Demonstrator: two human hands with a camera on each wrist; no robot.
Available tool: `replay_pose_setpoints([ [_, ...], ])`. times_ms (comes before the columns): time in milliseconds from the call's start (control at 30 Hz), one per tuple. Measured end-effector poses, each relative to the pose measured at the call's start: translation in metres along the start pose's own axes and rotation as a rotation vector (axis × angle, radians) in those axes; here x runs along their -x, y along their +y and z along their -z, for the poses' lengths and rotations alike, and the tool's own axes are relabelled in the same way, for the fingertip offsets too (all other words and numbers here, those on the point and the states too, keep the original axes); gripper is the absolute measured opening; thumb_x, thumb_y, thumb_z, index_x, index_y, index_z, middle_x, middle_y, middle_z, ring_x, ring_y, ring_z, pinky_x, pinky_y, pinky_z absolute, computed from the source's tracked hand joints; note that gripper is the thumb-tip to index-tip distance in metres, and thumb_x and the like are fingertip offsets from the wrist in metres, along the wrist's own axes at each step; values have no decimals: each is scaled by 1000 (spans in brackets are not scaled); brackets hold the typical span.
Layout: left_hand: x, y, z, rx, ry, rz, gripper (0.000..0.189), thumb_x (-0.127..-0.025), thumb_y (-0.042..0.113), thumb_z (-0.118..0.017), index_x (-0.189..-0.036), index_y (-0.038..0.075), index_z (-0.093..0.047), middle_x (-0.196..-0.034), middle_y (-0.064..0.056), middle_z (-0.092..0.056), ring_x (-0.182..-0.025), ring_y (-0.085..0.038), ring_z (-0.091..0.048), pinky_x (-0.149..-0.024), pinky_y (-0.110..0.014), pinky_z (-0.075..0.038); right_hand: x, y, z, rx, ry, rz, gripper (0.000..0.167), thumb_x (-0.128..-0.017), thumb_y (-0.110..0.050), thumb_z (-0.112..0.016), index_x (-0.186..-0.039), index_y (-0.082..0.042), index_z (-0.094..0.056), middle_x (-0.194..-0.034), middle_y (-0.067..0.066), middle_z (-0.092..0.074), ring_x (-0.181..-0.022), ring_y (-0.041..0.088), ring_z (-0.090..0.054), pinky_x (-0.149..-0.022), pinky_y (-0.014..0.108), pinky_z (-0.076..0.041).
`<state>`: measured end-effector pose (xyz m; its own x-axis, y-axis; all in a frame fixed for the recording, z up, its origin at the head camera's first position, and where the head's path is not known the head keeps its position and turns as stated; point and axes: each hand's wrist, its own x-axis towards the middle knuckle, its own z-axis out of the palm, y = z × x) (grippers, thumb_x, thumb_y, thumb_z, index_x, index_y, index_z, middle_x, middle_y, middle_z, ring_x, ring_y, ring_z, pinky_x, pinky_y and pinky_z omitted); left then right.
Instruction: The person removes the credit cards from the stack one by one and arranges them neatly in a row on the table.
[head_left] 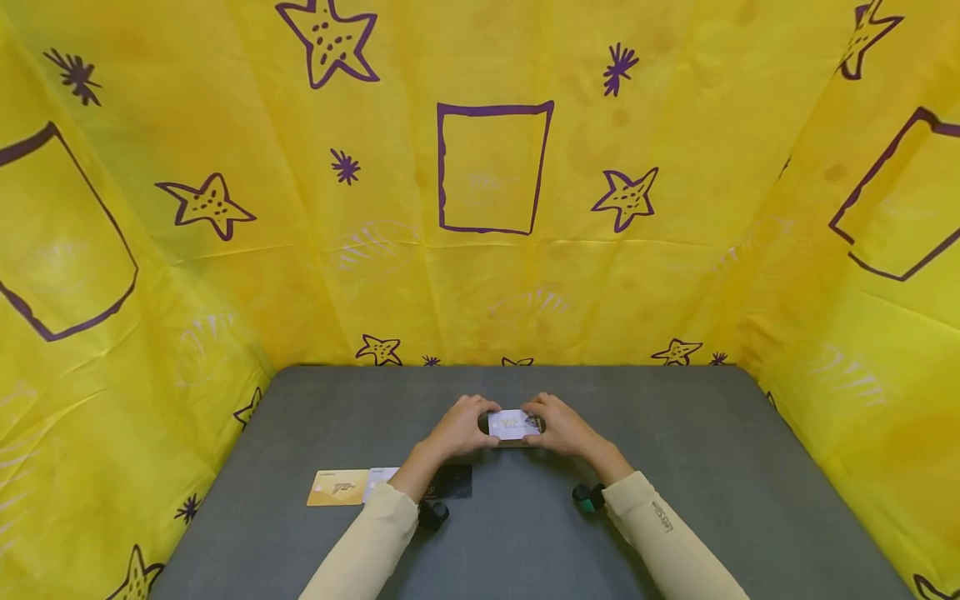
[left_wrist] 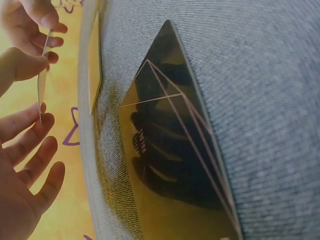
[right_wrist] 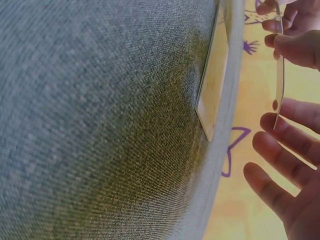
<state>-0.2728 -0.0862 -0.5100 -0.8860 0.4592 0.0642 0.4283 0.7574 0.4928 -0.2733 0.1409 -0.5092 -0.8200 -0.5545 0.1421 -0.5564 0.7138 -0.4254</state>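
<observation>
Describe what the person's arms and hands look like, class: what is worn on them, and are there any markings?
Both arms wear cream sleeves: the left sleeve and the right sleeve, with small dark lettering near its cuff. A black wrist camera sits below each wrist, the right one showing a green part. The left hand and right hand wear no gloves.

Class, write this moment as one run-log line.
left hand: pinches white card | right hand: pinches opposite end | white card: raised above grey table | yellow card, black card: on table
</observation>
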Motion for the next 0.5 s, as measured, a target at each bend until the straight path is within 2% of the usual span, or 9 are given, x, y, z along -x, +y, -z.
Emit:
replay_pose_setpoints([
  [267, 5, 0, 0, 4, 21, -2, 52, -76, 29, -78, -123, 13, -65, -112, -6, -61, -103, -23, -51, -89, -42, -44, 2, -4, 0, -11, 27, 3, 47, -78, -22, -79, -118, -1, -65, -108, 10, -61, -97, 22, -56, -85, 41, -49],
  [500, 6, -1, -1, 6, 49, 18, 52, -75, 30, -76, -122, 10, -65, -113, -6, -62, -105, -23, -52, -91, -41, -44, 2, -6, -1, -23, 51, 3, 49, -78, -22, -78, -120, 0, -65, -108, 10, -60, -98, 22, -56, -86, 42, -48],
])
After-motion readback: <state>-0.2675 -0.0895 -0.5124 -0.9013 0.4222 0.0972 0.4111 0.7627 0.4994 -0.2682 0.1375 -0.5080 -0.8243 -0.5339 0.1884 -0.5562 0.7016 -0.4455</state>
